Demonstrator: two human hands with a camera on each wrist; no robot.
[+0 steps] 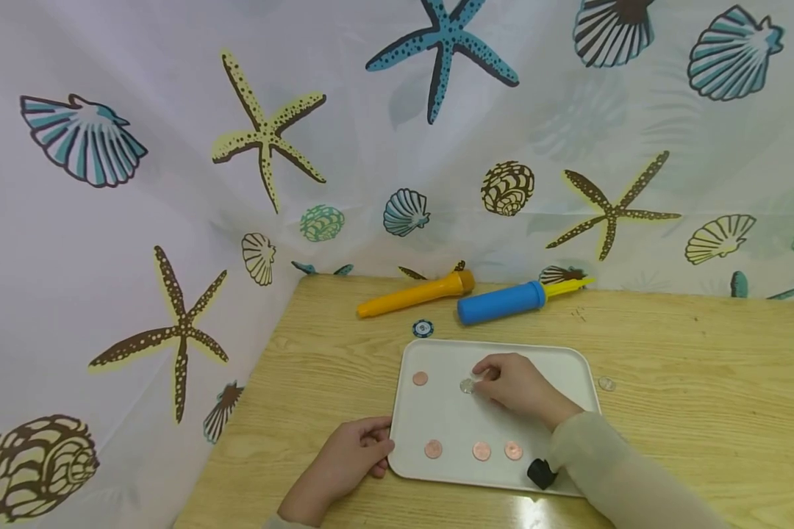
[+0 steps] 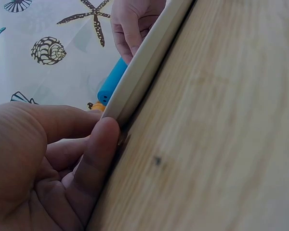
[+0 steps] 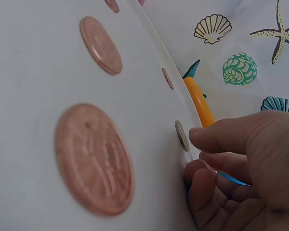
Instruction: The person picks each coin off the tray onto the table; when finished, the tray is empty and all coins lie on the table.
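A white tray (image 1: 437, 413) lies on the wooden table, and my left hand (image 1: 353, 457) grips its near-left edge. Thumb (image 2: 105, 137) and forefinger meet at the rim in the left wrist view, the other fingers curled behind. Over the tray, my right hand (image 1: 517, 386) is loosely curled beside a silver coin (image 1: 467, 386). That coin lies flat on the tray, with the thumb tip right at its edge in the right wrist view. Several copper coins share the tray: one copper coin (image 1: 420, 378) at the far left, others in a row along the near side, including one large in view (image 3: 94, 159).
Behind the tray are a poker chip (image 1: 423, 328), an orange plastic tube (image 1: 413, 295) and a blue pump (image 1: 503, 302) with a yellow tip. Another silver coin (image 1: 606, 383) lies right of the tray. A small black device (image 1: 541, 474) sits at my right wrist. A shell-patterned curtain (image 1: 344, 147) hangs behind.
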